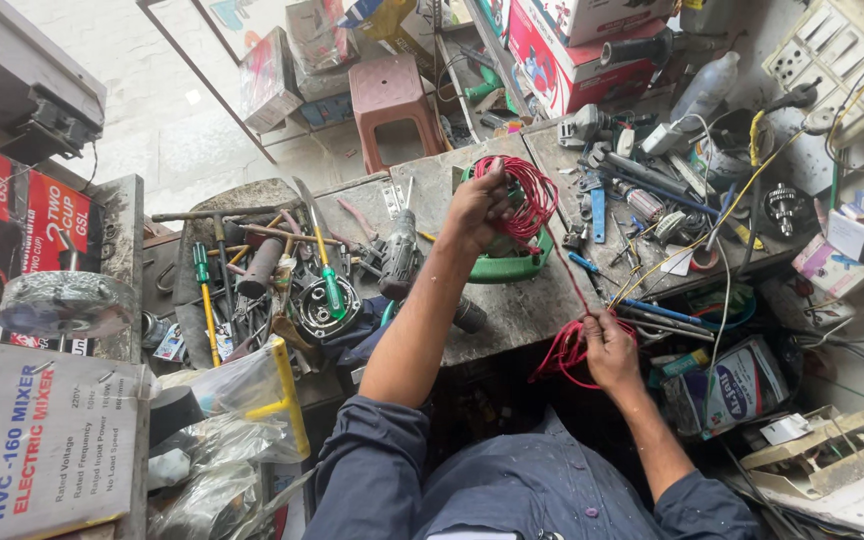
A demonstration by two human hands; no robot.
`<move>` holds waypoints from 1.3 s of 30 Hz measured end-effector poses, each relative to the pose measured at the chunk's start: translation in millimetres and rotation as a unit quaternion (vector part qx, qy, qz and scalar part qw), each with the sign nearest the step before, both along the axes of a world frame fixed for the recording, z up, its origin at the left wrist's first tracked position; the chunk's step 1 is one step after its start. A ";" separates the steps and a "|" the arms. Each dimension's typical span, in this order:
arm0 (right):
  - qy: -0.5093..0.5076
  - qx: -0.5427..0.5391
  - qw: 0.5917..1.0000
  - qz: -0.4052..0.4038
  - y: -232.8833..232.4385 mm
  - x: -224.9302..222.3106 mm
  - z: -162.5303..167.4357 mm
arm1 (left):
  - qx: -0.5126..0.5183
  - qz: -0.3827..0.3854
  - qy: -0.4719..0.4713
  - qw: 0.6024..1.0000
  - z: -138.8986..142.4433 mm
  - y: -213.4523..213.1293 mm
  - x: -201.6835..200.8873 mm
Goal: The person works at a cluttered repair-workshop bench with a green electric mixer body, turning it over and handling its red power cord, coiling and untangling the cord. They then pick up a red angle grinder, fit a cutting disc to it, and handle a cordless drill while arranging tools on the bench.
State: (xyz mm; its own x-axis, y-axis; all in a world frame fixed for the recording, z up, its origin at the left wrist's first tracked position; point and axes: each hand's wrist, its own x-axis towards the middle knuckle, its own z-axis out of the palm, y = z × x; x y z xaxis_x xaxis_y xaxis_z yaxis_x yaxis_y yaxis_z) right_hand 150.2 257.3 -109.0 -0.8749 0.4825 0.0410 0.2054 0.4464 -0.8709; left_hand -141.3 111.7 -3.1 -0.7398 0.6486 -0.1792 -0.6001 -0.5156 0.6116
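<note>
Left hand [474, 208] fingers gripping red wire coil [522, 195], right hand [609, 345] pinching its strand — past cluttered bench edge [512, 345].

Floor: pale stone tiles [152, 110], daylit, well beyond the fingers.
Counter: grey, scuffed slab [522, 310] beneath the fingers, cluttered with tools.
Stool: reddish plastic stool [389, 95] on the floor past the counter.
Boxes: cardboard cartons [572, 45] stacked above the fingers.
Wall: white switch panel [832, 50] far to the right of the fingers.
</note>
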 end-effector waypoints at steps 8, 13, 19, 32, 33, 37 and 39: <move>0.042 0.299 0.953 -0.013 38.4 49.2 4.1 | 0.016 0.088 -0.046 0.995 -16.0 2.7 -5.2; -0.064 0.202 0.977 -0.018 29.9 57.1 31.7 | -0.041 0.129 0.011 0.991 11.8 3.9 10.8; -0.047 0.209 0.960 0.180 -13.2 22.0 118.8 | -0.181 -0.002 0.289 0.940 38.2 17.9 68.7; 0.095 0.050 0.994 0.004 16.8 -57.9 158.5 | -0.224 -0.253 0.396 0.853 47.4 -2.2 95.8; 0.081 -0.036 0.996 0.025 23.1 -59.8 142.3 | -0.237 -0.239 0.402 0.852 46.9 -1.8 95.0; 0.127 -0.224 0.961 0.103 35.9 -58.0 69.5 | -0.209 -0.205 0.331 0.897 42.3 2.0 84.6; 0.111 -0.286 0.940 0.152 37.1 -49.5 34.5 | -0.187 -0.133 0.273 0.934 40.3 3.6 71.8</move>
State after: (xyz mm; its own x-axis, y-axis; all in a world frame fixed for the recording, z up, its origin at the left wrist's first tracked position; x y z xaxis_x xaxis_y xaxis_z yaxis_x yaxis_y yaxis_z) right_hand 100.7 294.4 -74.5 -0.9764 0.2104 0.0490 -0.0712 -0.0992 -0.9925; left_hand -69.5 115.3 37.2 -0.6083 0.7904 -0.0726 -0.2222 -0.0818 0.9716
